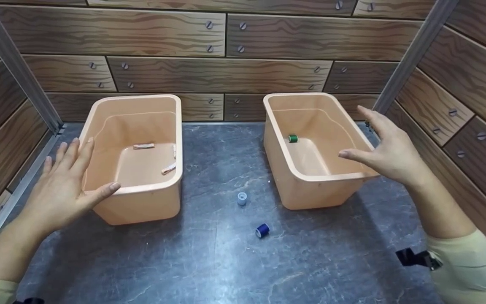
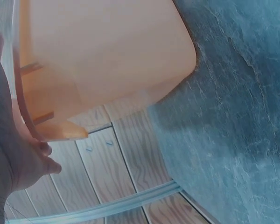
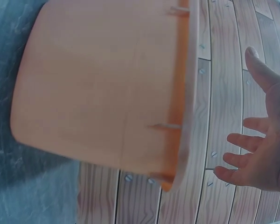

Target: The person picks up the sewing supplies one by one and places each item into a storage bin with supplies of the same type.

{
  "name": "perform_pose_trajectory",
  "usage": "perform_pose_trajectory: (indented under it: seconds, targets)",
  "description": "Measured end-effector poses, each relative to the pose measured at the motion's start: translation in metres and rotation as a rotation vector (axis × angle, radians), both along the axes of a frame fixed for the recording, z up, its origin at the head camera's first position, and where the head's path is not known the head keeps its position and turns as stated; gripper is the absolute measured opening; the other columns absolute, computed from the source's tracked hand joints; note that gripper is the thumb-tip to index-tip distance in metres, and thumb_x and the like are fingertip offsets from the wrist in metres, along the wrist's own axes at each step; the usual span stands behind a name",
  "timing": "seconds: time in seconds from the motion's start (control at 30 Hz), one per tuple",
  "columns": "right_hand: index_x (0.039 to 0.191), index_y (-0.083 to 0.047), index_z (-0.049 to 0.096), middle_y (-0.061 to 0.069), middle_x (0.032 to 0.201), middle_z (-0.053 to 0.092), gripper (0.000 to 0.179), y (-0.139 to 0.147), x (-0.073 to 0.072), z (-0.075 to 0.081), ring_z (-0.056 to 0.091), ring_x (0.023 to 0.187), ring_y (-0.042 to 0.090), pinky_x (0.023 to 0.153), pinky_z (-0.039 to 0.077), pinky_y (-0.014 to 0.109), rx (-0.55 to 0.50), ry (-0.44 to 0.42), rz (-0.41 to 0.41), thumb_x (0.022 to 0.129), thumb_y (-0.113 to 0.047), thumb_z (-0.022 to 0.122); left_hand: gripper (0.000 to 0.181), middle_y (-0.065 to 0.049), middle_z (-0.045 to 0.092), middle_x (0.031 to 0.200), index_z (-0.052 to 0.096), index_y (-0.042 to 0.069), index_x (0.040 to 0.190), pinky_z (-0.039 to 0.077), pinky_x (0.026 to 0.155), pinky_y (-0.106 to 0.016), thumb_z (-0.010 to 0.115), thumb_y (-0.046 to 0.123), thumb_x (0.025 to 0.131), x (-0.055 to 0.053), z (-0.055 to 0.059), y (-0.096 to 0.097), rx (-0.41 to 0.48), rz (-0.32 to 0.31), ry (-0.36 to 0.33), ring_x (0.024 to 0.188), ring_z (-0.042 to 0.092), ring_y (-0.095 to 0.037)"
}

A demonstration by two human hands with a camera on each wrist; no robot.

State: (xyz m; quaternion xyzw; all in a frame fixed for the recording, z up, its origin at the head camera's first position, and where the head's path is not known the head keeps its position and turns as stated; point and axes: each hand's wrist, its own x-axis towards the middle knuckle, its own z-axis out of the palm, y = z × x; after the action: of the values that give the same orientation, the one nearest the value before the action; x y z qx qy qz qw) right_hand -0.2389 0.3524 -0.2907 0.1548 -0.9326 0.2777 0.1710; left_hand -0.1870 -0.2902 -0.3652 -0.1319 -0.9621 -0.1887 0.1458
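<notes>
My left hand (image 1: 63, 185) is spread with straight fingers at the near left corner of the left peach bin (image 1: 137, 207). Three small white-and-orange strips, one a printed strip (image 1: 144, 146), lie inside that bin. On the other side, my right hand (image 1: 395, 152) holds nothing; its thumb and fingers stand apart near the right rim of the right peach bin (image 1: 319, 192). A spool of green thread (image 1: 292, 138) is inside that bin. Between the bins, on the table, are a small light blue cylinder (image 1: 242, 198), hollow on top, and a spool of dark blue thread (image 1: 262, 230).
Wood-patterned panels (image 1: 222, 76) close off the back and both sides, with metal posts (image 1: 411, 55) at the corners. The table (image 1: 222, 261) has a dark blue-grey marbled surface. A black clip (image 1: 418, 258) sits on my right sleeve.
</notes>
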Motion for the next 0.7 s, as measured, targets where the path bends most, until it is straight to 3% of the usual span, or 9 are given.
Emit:
perform_pose_trajectory:
  seconds: [0.3,0.5,0.7]
  targets:
    - [0.164,-0.007,0.038,0.03,0.163,0.038,0.111,0.019,0.0,-0.016,0.031,0.151,0.055,0.116,0.025,0.076,0.062,0.01,0.017,0.076,-0.035,0.098,0.113,-0.03,0.014,0.173,0.012,0.013,0.172,-0.001,0.126,-0.067,0.076,0.058,0.091,0.009,0.015,0.023,0.027,-0.073,0.115,0.159,0.009,-0.051]
    - [0.167,-0.007,0.033,0.031,0.167,0.031,0.114,0.028,0.001,-0.025,0.021,0.154,0.057,0.115,0.02,0.081,0.082,-0.065,0.006,0.078,-0.039,0.096,0.113,-0.027,0.017,0.173,0.017,0.011,0.171,0.003,0.128,-0.063,0.076,0.06,0.089,0.016,0.025,0.047,0.022,-0.134,0.19,0.161,0.009,-0.046]
    - [0.166,-0.004,0.031,0.032,0.168,0.028,0.114,0.036,0.0,-0.031,0.017,0.154,0.059,0.115,0.018,0.082,0.11,-0.079,0.003,0.079,-0.04,0.094,0.114,-0.026,0.018,0.173,0.018,0.011,0.171,0.003,0.129,-0.06,0.077,0.062,0.088,0.022,0.03,0.069,0.02,-0.196,0.235,0.161,0.012,-0.046]
